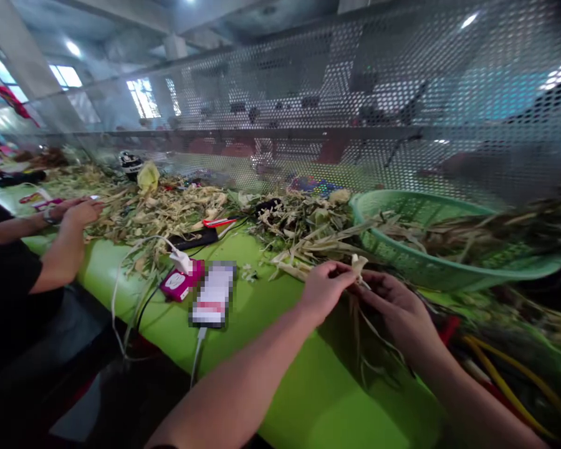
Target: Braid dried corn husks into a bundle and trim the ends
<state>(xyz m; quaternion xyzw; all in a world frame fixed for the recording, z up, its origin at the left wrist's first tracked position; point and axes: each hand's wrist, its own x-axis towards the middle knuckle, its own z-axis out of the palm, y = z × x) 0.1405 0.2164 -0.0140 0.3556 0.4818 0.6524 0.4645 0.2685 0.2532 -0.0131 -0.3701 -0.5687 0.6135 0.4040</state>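
While left hand [325, 290] pinches husk strip [358, 264], right hand [393, 305] grips it alongside

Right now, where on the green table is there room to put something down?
Bare table lies between the phone and the left hand, and along the near edge below that arm. Husks crowd the back by the fence; the basket fills the right.

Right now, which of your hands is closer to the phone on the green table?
Left. The left hand is just right of the phone, apart from it; the right hand lies farther right, beyond the left hand.
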